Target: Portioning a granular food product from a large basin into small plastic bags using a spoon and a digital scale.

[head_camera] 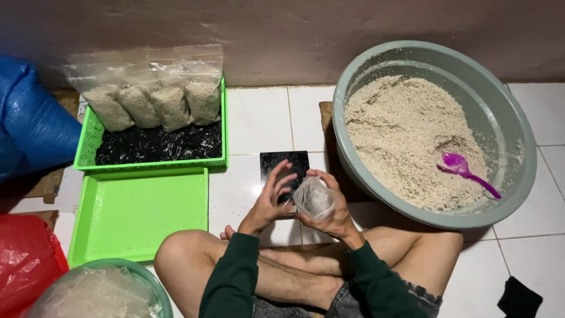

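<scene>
My right hand (334,207) grips a small clear plastic bag (314,199), crumpled and seemingly empty, above my crossed legs. My left hand (272,199) hovers beside it with fingers spread, touching the bag's left edge. Under both hands a small black digital scale (284,162) lies on the white tile floor. To the right a big grey-green basin (518,141) holds a heap of pale grain (400,135) with a purple plastic scoop (465,168) lying in it.
A green tray (88,147) at the back left holds several filled clear bags of grain (156,103) on black plastic. A second green tray (141,212) lies in front. A blue sack (29,123), red bag (23,259) and a basin of empty bags (100,291) sit left.
</scene>
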